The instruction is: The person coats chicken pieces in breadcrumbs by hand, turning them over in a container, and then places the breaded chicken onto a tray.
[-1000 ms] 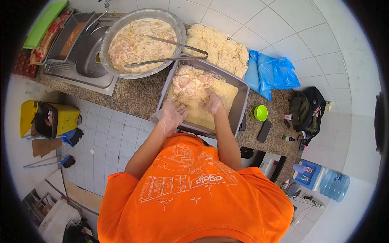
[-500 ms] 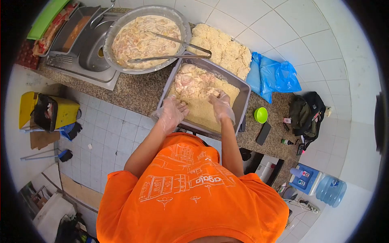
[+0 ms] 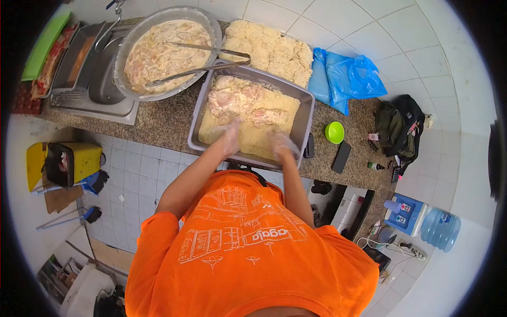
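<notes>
A grey tub (image 3: 307, 119) holds pale crumbs (image 3: 253, 141), with raw, batter-coated meat pieces (image 3: 227, 99) at its back left. One coated piece (image 3: 269, 117) lies apart on the crumbs near the middle. Both hands wear clear plastic gloves. My left hand (image 3: 229, 138) rests low in the crumbs at the tub's front left, fingers apart, holding no piece. At the front right, my right hand (image 3: 283, 145) dips into the crumbs; its fingers are blurred and partly buried. The separate piece lies just beyond and between the hands, touched by neither.
Metal tongs (image 3: 211, 68) lie across a big bowl of battered meat (image 3: 120, 71) at the back left. Behind the tub is a heap of coated pieces (image 3: 269, 47). Blue bags (image 3: 351, 79), a green bowl (image 3: 334, 132) and a phone (image 3: 341, 157) are rightward; a sink (image 3: 108, 74) is far left.
My right hand has let go of the coated piece, which now lies on the crumbs. Both hands have drawn back toward the tub's front edge. The camera view has shifted slightly.
</notes>
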Tool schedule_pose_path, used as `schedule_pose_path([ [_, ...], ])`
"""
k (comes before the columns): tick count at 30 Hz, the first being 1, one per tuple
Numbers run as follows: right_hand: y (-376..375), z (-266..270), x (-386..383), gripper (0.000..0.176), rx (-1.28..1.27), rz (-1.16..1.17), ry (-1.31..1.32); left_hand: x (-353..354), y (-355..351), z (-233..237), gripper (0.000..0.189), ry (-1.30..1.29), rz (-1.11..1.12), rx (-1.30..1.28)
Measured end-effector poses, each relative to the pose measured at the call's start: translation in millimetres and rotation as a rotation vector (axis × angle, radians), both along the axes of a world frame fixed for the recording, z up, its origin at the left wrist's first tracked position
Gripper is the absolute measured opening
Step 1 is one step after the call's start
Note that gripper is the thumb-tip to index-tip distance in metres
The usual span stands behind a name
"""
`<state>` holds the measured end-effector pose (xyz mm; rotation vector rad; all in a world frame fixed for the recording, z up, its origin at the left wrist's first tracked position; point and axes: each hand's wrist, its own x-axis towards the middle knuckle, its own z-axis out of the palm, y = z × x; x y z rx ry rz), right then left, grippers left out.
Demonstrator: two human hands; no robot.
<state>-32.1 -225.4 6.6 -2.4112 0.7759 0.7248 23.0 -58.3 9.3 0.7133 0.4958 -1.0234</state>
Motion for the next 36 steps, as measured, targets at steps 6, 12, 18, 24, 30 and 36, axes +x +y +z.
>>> schedule_pose_path([
  [6, -11.3, -48.7, 8.9, 0.047, 0.1, 0.183, -0.042, 3.6, -76.4, -91.1, 0.055, 0.005, -0.126, 0.314],
  [12, -42.3, -8.0, 23.3, 0.047, -0.119, -0.048, -0.197, 19.5, -65.3, 32.6, 0.058, -0.015, 0.084, 0.011],
  [18, 8.3, -13.1, 34.1, 0.03, -0.295, 0.17, -0.558, 1.1, -12.4, 21.0, 0.06, 0.004, 0.113, 0.126],
  [24, -94.0, -124.7, 94.8, 0.028, -0.148, 0.629, 0.06, -7.1, 23.9, -16.3, 0.073, 0.057, 0.146, 0.087],
  [30, -69.1, -78.5, 52.9, 0.025, -0.21, 0.04, -0.311, -11.9, 31.4, -10.5, 0.075, 0.088, 0.279, 0.044],
  [36, -62.0, -146.8, 52.2, 0.053, 0.101, -0.003, -0.357, -12.2, 32.3, -4.7, 0.072, 0.059, 0.292, 0.06],
])
